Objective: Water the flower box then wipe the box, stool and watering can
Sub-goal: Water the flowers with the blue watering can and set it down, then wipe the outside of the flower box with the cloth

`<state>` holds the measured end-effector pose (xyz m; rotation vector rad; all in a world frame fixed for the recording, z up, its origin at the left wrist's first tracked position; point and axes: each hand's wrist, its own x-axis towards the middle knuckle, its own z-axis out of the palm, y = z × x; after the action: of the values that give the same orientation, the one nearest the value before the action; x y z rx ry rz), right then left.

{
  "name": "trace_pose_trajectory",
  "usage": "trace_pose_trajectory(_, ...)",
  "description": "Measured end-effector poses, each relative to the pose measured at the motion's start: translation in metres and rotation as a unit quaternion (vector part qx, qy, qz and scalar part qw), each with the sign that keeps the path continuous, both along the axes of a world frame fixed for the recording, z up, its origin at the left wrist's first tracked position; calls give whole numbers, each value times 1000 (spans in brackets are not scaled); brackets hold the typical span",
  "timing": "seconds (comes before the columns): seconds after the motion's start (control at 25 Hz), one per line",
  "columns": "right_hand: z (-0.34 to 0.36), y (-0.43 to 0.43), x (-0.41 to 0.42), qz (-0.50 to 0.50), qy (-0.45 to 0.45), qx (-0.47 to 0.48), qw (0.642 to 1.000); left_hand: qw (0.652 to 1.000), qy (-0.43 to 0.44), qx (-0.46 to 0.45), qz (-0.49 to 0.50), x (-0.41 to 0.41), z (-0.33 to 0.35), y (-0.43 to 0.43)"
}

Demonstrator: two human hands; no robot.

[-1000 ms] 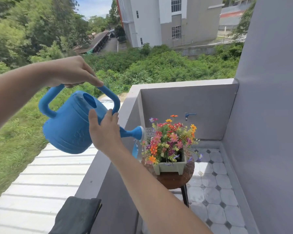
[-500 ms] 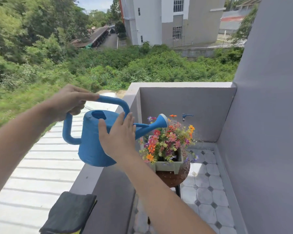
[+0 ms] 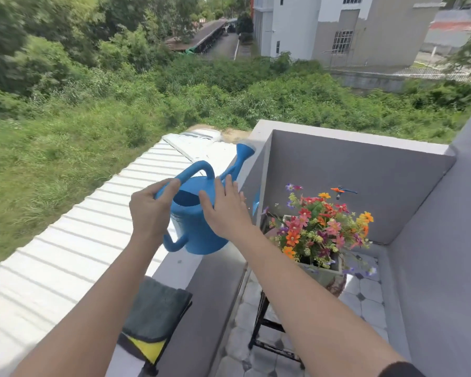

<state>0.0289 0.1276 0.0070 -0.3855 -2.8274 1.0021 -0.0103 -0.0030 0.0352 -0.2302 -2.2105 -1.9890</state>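
Observation:
The blue watering can [image 3: 193, 229] stands upright on top of the balcony wall [image 3: 218, 270], its spout pointing up and away. My left hand [image 3: 150, 210] grips the can's top handle. My right hand [image 3: 225, 210] lies flat against the can's right side, fingers spread. To the right, lower down, the green flower box [image 3: 321, 273] full of colourful flowers [image 3: 321, 227] sits on a round stool [image 3: 337, 287] with black legs. A folded dark grey cloth [image 3: 155, 311] with a yellow corner lies on the wall near me.
The balcony is narrow, with grey walls at the far end [image 3: 365, 180] and on the right [image 3: 446, 268], and a tiled floor [image 3: 365, 303]. A small tap [image 3: 340, 191] sticks out of the far wall. A white corrugated roof [image 3: 65, 254] lies beyond the wall on the left.
The watering can went from tipped over the flowers to upright, moved left and down onto the top of the wall. Both hands stayed on it. The view has tilted downward.

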Motion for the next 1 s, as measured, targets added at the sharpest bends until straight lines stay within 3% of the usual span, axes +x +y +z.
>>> trace_pose_trajectory(0.36, -67, -9, -37, 103, -47, 7, 994, 983, 1, -31, 181, 15, -78, 7)
trace_pose_trajectory(0.84, -83, 3, -25, 111, -38, 0, 993, 983, -8, -82, 165, 38, -86, 14)
trace_pose_trajectory(1.0, -83, -6, -8, 31, 14, -150, 988, 990, -18, -70, 119, 50, -75, 6)
